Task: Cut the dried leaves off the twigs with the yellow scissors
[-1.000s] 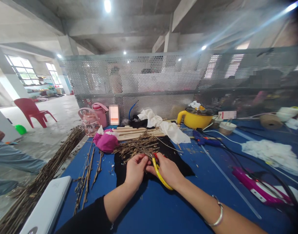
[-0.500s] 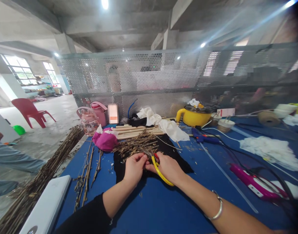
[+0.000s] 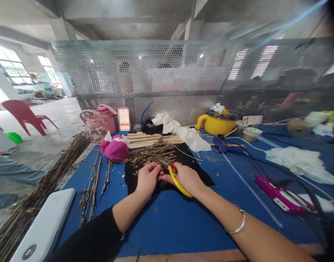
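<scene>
My right hand (image 3: 189,179) is closed around cutting pliers (image 3: 182,188) with yellow and red handles, their metal jaws pointing away to the left. Close beside it, my left hand (image 3: 145,180) is closed in a pinch, its fingertips almost touching those of the right. Whatever small piece lies between the left fingers cannot be made out. Just beyond both hands is a heap of dry brown twigs (image 3: 152,153) on a black cloth (image 3: 195,171). Longer dry stems (image 3: 95,185) lie on the blue table left of my left hand.
Wooden sticks (image 3: 141,139), a purple bundle (image 3: 115,149) and white cloth (image 3: 193,138) lie behind the twigs. A yellow pot (image 3: 217,126), blue glue gun (image 3: 227,146) and magenta device (image 3: 278,198) with cords stand right. A white box (image 3: 44,225) sits left; a person's legs (image 3: 16,171) show beyond.
The view has shifted slightly, so the table's things appear higher and further left. Both hands stay in nearly the same place over the cloth, the pliers still in the right one.
</scene>
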Tool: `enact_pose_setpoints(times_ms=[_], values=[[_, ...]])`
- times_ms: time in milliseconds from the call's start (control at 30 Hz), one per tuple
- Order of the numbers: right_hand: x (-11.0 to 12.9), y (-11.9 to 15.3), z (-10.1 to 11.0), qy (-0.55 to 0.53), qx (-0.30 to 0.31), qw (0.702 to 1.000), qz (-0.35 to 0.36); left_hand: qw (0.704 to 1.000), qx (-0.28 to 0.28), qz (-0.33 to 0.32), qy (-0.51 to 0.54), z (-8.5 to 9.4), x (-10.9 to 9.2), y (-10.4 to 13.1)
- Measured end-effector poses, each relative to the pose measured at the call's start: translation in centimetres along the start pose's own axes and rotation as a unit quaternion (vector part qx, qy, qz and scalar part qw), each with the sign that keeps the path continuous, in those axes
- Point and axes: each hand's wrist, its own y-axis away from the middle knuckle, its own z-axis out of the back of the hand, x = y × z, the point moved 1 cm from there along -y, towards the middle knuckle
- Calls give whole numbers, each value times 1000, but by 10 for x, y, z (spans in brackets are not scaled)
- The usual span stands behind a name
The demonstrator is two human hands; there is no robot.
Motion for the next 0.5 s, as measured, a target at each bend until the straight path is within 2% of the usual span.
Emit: enact_pose_setpoints(times_ms=[167, 367, 500], values=[[-2, -1, 4, -33, -19, 999, -10, 1000, -5, 1, 17, -3, 1, 1], [-3, 2, 3, -79, -38, 995, 46, 1000, -5, -15, 13, 5, -7, 2], [0, 4, 1, -93, -38, 994, 52, 999, 17, -31, 0, 3, -10, 3]])
